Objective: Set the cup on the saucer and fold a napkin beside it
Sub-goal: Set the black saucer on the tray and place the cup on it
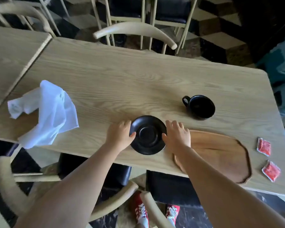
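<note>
A black saucer (pixel 148 135) lies on the wooden table (pixel 122 83) near its front edge. My left hand (pixel 119 134) grips the saucer's left rim, thumb on top. My right hand (pixel 177 135) touches its right rim with the fingers spread. An empty black cup (pixel 200 106) stands upright to the right and farther back, its handle pointing left, apart from the saucer. A crumpled white napkin (pixel 48 112) lies at the table's left front corner, partly hanging over the edge.
A brown wooden tray (pixel 220 152) lies right of the saucer, under my right wrist. Two red sachets (pixel 263 146) (pixel 271 170) sit near the right edge. Pale wooden chairs (pixel 135 30) surround the table; a second table (pixel 11 51) adjoins at left.
</note>
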